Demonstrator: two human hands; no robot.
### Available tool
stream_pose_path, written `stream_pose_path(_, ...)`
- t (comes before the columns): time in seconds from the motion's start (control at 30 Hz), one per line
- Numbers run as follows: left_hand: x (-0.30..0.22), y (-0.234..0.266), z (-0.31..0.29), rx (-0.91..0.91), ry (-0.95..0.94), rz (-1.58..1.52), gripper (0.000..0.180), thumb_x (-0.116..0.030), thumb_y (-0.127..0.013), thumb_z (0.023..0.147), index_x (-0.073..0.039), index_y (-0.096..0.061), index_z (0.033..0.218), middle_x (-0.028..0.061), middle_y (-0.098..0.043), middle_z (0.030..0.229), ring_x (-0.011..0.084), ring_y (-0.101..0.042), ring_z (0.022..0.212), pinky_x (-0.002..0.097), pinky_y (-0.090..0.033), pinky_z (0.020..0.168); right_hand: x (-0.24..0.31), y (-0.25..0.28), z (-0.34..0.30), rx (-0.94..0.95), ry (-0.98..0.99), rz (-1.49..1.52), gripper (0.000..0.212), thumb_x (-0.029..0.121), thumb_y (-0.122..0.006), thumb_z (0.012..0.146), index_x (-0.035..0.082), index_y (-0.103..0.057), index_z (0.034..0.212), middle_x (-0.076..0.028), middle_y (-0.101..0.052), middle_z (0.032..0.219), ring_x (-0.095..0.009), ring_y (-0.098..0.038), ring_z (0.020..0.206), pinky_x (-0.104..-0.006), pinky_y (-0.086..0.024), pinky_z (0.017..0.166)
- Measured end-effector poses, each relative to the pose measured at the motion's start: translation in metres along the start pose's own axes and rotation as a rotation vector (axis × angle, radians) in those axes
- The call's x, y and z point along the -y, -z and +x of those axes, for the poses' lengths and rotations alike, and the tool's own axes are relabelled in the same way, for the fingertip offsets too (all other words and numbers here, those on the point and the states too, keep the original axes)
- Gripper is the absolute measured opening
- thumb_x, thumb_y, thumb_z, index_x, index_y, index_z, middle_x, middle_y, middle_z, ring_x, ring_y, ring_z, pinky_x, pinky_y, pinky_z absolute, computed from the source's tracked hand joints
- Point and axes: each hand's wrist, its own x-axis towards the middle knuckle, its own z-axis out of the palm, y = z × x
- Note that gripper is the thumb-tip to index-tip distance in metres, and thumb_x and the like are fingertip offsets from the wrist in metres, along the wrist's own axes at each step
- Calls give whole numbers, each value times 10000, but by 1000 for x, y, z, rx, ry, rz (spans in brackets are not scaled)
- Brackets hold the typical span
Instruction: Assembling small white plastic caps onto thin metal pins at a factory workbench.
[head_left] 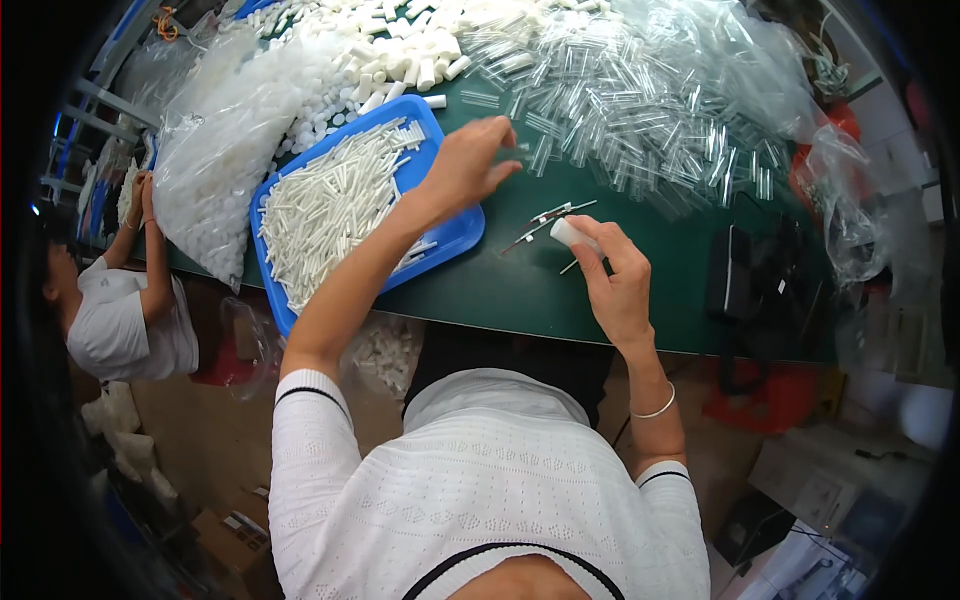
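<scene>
My right hand [621, 281] grips a short white cylinder [566, 231] between thumb and fingers, just above the table. Beside it lie several thin metal-looking rods [530, 236] with small white pieces on them. My left hand [464, 172] is raised over the right edge of a blue tray [467, 229], thumb and forefinger apart, slightly blurred. Its fingertips point at the near edge of a pile of clear tubes [640, 110]. Thin white sticks [330, 215] are heaped in the tray.
Thick white cylinders [425, 72] lie behind the tray, next to a plastic bag [215, 140] of small white pieces. More clear bags [760, 60] stand at the far right, and a black box [728, 270] sits at the right of the green table [490, 295]. A co-worker [130, 300] is at the left.
</scene>
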Motion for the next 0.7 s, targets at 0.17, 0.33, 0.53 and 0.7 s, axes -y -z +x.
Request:
stream_pose_path(0.17, -49, 15, -71, 395, 300, -1052, 241, -111, -576, 947, -9, -539, 1162, 31, -616, 890, 78, -561, 812, 228, -461, 722, 7, 0, 1, 26, 40, 180, 203, 67, -629, 896, 28, -657, 1093, -65, -652, 887, -135, -586, 748, -251, -467, 672)
stream_pose_path(0.33, -54, 10, -101, 383, 326, -1084, 288, -119, -582, 944, -23, -547, 1214, 23, -576, 888, 87, -533, 815, 250, -449, 721, 17, 0, -7, 193, 136, 18, 250, 29, -693, 787, 67, -661, 1032, -92, -646, 853, -261, -615, 745, -345, -479, 657)
stream_pose_path(0.53, -77, 25, -109, 369, 266, -699, 251, -36, -606, 900, 12, -555, 1141, 39, -581, 872, 89, -517, 746, 237, -456, 698, 28, -3, -7, 229, 394, -125, 306, 58, -746, 722, 53, -605, 994, -82, -626, 811, -274, -597, 728, -391, -479, 660)
stream_pose_path(0.7, -70, 33, -121, 397, 380, -789, 175, -126, -611, 916, -26, -578, 1057, 76, -573, 736, 160, -525, 654, 299, -422, 613, 20, 20, -6, 459, -124, 368, 340, 40, -745, 775, 24, -590, 1078, -68, -661, 803, -140, -637, 704, -268, -513, 659)
